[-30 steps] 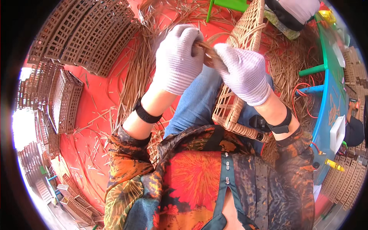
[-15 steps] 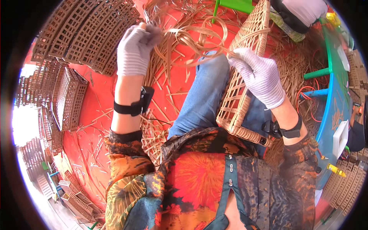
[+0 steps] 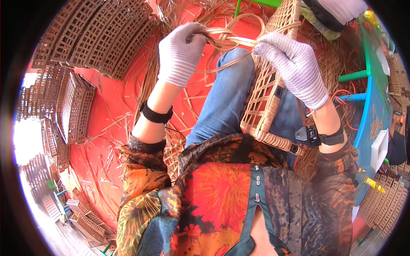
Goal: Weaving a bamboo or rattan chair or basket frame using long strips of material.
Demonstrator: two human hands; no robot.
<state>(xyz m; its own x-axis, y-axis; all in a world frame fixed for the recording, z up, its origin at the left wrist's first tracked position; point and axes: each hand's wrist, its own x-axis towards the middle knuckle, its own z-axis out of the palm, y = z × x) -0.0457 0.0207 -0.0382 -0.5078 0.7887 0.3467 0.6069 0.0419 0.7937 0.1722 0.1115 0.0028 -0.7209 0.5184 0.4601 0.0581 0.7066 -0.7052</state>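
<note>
Both gloved hands, left hand [image 3: 181, 53] and right hand [image 3: 294, 66], have fingers closed on a rattan strip [image 3: 230, 39] at twelve o'clock; woven basket [image 3: 271, 89] on the lap, red floor [image 3: 106, 141] at nine.

red floor [image 3: 106, 141] strewn with straw, stacked woven trays [image 3: 94, 38], daylight at left

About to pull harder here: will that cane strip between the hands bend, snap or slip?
The cane strip already curls in loops, so it probably flexes rather than snaps. It looks thin and light. Both gloved hands, left hand and right hand, pinch it, so slipping seems unlikely.
</note>
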